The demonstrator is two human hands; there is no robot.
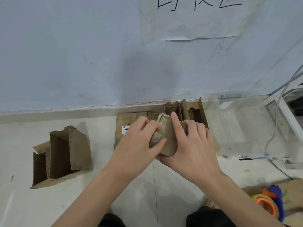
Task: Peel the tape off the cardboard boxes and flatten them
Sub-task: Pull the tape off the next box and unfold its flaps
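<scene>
Your left hand [141, 138] and right hand [193, 145] both clamp the taped cardboard box [168, 141] above the floor [98, 185] by the wall.

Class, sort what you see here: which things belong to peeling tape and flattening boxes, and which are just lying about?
Job:
small taped box, held by left hand and right hand
open box on the left
cardboard by the wall

Lying about:
tape dispenser
clear plastic bin
cables
paper sign

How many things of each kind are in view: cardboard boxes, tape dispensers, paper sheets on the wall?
Cardboard boxes: 3: held box, left box, box by the wall
Tape dispensers: 1
Paper sheets: 1
Total: 5
</scene>
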